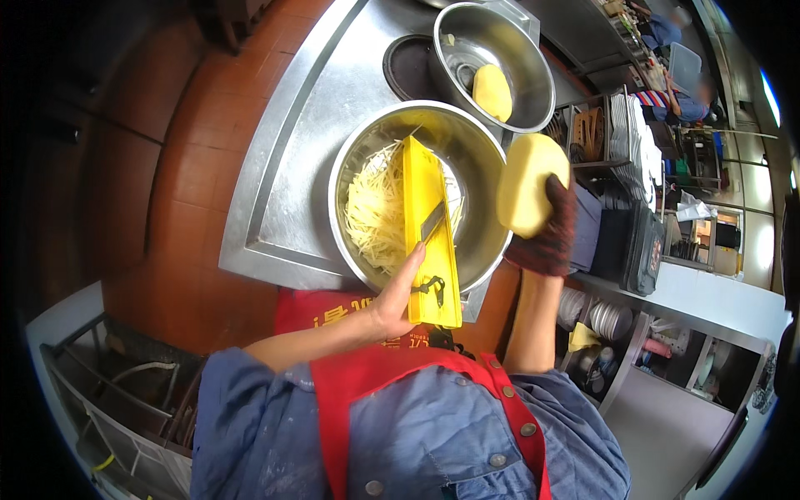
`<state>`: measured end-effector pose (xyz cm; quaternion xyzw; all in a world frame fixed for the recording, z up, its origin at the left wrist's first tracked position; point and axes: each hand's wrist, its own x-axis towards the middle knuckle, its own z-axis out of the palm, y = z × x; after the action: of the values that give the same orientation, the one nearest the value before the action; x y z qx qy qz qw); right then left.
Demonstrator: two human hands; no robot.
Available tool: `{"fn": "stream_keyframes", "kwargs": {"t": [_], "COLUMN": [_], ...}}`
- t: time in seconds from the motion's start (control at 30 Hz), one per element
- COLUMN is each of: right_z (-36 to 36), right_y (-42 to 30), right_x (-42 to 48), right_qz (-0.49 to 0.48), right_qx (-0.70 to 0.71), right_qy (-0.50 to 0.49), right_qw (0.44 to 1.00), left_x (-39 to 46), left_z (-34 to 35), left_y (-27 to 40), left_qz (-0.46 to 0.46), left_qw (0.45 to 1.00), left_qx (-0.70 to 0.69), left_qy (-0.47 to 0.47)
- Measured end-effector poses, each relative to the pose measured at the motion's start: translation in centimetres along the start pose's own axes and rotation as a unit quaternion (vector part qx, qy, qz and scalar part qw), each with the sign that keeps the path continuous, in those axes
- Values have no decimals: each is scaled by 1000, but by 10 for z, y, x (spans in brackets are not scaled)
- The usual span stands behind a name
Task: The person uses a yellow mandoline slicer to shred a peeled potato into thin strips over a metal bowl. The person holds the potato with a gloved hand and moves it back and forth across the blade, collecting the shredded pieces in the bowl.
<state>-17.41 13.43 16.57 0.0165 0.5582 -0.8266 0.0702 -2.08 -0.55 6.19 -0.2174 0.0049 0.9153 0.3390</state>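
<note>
My bare left hand grips the near end of a yellow mandoline slicer, which has a slanted metal blade. The slicer leans over a large steel bowl, its far end reaching inside. Pale potato shreds lie heaped in that bowl, mostly left of the slicer and partly hidden under it. In a dark red and black glove, my right hand holds a big peeled potato above the bowl's right rim, apart from the slicer. Another peeled potato rests in a second steel bowl farther back.
Both bowls stand on a stainless steel worktable with a raised edge. A dark round lid or tray lies partly beneath the rear bowl. To the right are stacked white plates and a shelf with dishes. Two people work at the far right.
</note>
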Motion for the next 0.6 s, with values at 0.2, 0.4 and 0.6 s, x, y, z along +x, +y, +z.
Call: {"fn": "stream_keyframes", "kwargs": {"t": [0.2, 0.4, 0.6], "right_z": [-34, -23, 4], "right_y": [-13, 36, 55], "right_x": [-65, -76, -60], "right_qz": [44, 111, 58], "right_qx": [-425, -545, -625], "right_qy": [-37, -90, -131], "right_qw": [903, 826, 767], "left_x": [10, -6, 0], "left_z": [-7, 16, -8], "left_y": [-5, 1, 2], "left_qz": [21, 51, 9], "left_qw": [999, 995, 999], "left_qx": [21, 90, -34], "left_qy": [-18, 15, 12]}}
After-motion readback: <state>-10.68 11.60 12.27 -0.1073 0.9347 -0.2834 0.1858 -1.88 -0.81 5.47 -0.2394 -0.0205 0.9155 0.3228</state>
